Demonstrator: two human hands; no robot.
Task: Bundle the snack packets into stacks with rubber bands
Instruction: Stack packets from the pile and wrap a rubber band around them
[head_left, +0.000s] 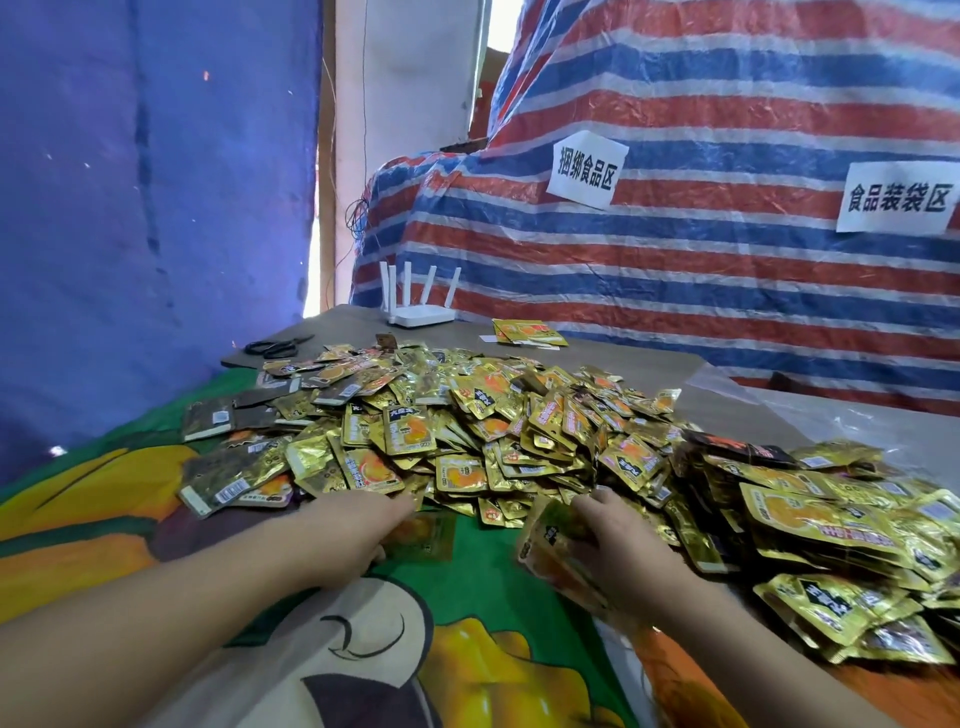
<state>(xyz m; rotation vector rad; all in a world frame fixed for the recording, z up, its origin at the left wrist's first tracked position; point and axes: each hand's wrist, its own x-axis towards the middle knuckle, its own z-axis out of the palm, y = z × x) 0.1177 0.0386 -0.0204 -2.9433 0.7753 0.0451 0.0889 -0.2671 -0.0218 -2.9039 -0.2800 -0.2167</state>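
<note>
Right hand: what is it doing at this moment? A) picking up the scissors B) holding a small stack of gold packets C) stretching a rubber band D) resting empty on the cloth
B: the right hand grips a small stack of gold packets at the near edge of the loose pile; the scissors lie untouched at the far left.

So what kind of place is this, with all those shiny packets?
Probably a makeshift food-packing work area, not a shop. A big heap of gold foil snack packets covers the table, white paper signs with Chinese writing hang on a red, white and blue striped tarpaulin, and black scissors lie nearby.
</note>
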